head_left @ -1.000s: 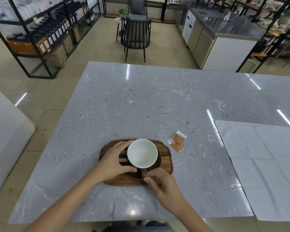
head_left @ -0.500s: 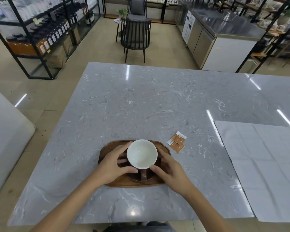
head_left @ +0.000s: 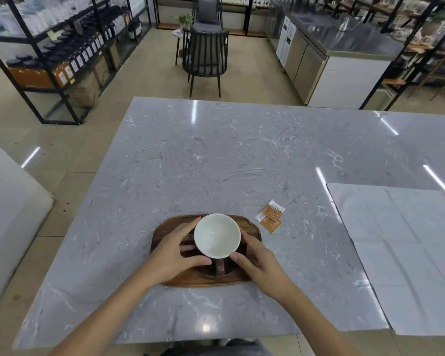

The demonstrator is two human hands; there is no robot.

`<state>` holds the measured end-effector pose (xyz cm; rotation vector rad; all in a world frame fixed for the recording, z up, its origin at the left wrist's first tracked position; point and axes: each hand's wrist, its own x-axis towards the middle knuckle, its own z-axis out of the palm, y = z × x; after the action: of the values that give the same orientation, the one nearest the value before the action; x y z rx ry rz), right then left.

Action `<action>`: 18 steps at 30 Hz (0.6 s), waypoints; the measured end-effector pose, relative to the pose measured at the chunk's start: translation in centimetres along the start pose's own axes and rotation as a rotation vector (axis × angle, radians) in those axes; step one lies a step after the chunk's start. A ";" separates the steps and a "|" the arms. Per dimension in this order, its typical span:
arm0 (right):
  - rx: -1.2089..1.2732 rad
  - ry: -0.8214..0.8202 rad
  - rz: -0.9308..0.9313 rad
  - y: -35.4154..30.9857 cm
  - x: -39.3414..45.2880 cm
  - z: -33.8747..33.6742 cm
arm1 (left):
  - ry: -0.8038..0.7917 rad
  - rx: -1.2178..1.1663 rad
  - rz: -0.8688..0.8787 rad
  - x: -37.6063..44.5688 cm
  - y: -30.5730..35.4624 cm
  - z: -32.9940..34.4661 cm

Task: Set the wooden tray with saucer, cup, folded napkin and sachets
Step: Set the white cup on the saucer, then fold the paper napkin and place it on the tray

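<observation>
A wooden tray (head_left: 252,228) lies near the front edge of the grey marble table (head_left: 216,155). On it sits a dark saucer (head_left: 206,271) with a cup (head_left: 217,235), white inside and brown outside, its handle pointing toward me. My left hand (head_left: 172,255) wraps the cup's left side, thumb under the rim. My right hand (head_left: 260,263) presses against the cup's right side, index finger beside the handle. Two orange sachets (head_left: 270,218) lie on the table just right of the tray. A large white napkin (head_left: 401,247) lies spread flat at the right.
The napkin overhangs the table's front right edge. Beyond the table's far edge stand a dark chair (head_left: 206,55), a steel counter (head_left: 344,60) at the back right and black shelving (head_left: 49,47) with jars at the left.
My right hand has moved from the cup's handle at the front to the cup's right side. The left hand has stayed on the cup's left side.
</observation>
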<state>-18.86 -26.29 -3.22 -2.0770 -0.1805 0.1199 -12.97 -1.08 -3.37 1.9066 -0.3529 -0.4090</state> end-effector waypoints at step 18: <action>-0.200 0.077 -0.027 -0.3 -1.1 -5.4 | -0.001 0.498 0.271 4.3 9.1 -0.1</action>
<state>-19.05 -31.00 -0.31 -2.2733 -0.1799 0.0049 -9.47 -6.06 4.67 2.2965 -0.7590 -0.1452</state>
